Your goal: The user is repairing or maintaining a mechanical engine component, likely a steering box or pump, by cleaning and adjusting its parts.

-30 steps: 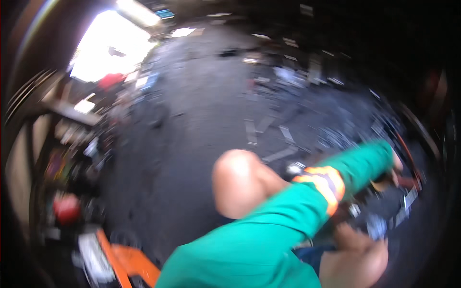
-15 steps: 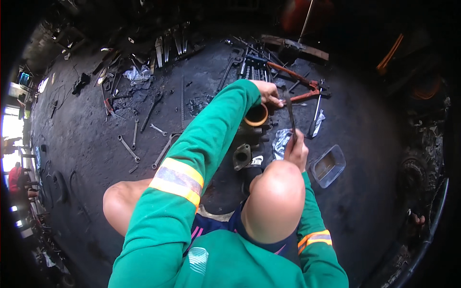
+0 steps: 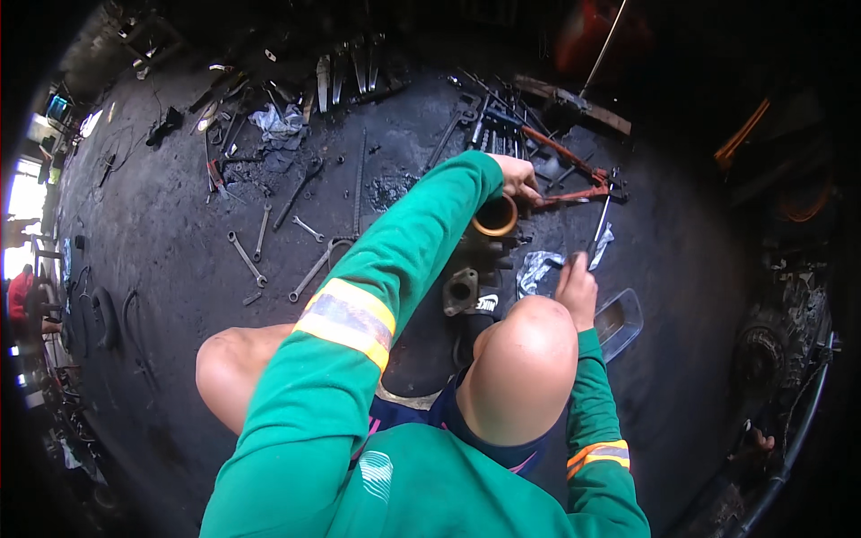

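Note:
My left hand (image 3: 518,177) reaches across to the far side of an upright cylinder with an orange rim (image 3: 496,231). Its fingers are pinched together near the red-handled bolt cutter (image 3: 574,195); whatever is between them is too small to make out. Beside my right knee, my right hand (image 3: 577,289) is closed around a dark tool (image 3: 568,262), of which only a short, blurred part shows. A grey metal flange with a round hole (image 3: 460,289) sits near my shoe, on the near side of the cylinder.
Wrenches (image 3: 244,258) lie on the dark floor to the left. A clear plastic tub (image 3: 619,325) and a crumpled silvery wrapper (image 3: 538,271) are by my right hand. Beyond lie a long-shafted tool (image 3: 602,224), a wooden board (image 3: 610,117) and a cloth (image 3: 276,123).
The dark tool in my right hand stood out lengthwise before and now barely shows. My left hand stays by the cylinder. The whole view has shifted a little.

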